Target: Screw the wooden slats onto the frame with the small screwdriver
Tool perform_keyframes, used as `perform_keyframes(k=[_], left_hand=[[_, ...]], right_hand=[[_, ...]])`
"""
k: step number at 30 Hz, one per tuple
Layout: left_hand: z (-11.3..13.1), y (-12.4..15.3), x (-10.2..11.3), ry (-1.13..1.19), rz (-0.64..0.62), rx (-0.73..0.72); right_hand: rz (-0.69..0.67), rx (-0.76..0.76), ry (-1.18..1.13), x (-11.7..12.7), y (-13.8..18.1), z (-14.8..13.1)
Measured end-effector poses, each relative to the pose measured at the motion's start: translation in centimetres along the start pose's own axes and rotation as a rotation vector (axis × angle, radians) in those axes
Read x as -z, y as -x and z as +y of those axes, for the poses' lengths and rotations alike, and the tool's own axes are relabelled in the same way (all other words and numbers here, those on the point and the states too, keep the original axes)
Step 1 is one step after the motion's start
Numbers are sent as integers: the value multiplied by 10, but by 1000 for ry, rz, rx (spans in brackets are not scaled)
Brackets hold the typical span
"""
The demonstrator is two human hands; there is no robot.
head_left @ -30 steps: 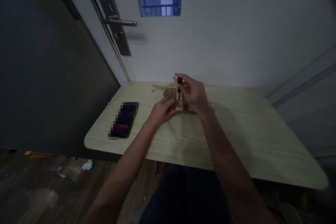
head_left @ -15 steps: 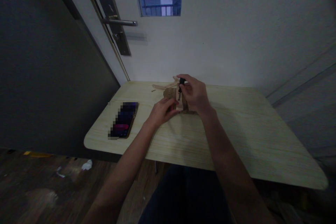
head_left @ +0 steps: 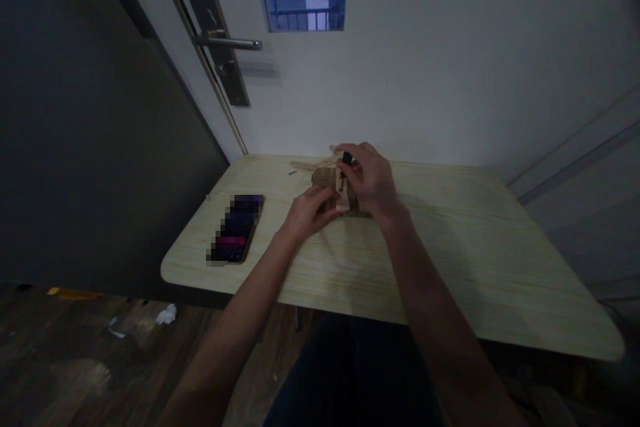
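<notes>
In the head view my right hand (head_left: pixel 371 177) is closed round the black handle of a small screwdriver (head_left: pixel 347 159). Its shaft points down at a small wooden assembly (head_left: pixel 324 177) on the table. My left hand (head_left: pixel 313 209) grips the near side of that assembly, thumb and fingers pinched on it. The assembly has a brown board with small holes and a paler piece; the hands hide much of it. Thin pale wooden strips (head_left: pixel 305 165) stick out behind it to the left. A small screw (head_left: pixel 293 173) lies on the table beside them.
A phone (head_left: pixel 235 229) with its screen partly pixelated lies on the left of the light wooden table (head_left: pixel 480 247). Beyond the table's back edge rises a white door with a metal handle (head_left: pixel 230 43) and a small window. Crumpled white paper (head_left: pixel 167 313) is on the floor.
My right hand has shifted slightly, turning the screwdriver handle a little in the fingers. My left hand and the wooden assembly stay in almost the same place.
</notes>
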State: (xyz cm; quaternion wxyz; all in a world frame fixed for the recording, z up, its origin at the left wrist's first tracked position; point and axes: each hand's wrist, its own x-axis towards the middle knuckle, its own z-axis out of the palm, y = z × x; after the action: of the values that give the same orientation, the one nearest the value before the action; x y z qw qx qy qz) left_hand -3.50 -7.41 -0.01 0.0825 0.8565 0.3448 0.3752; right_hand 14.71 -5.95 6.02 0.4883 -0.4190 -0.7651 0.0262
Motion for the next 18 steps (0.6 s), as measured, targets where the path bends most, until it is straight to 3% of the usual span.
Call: perform_keyframes(k=[4, 9, 18], left_hand=[[0, 0, 0, -13, -9, 14], [1, 0, 1, -6, 0, 1], [-3, 1, -2, -18, 3, 24]], right_hand=[[18, 69, -94, -1, -1, 4], [-30, -14, -107, 1, 0, 3], [104, -99, -71, -5, 2, 5]])
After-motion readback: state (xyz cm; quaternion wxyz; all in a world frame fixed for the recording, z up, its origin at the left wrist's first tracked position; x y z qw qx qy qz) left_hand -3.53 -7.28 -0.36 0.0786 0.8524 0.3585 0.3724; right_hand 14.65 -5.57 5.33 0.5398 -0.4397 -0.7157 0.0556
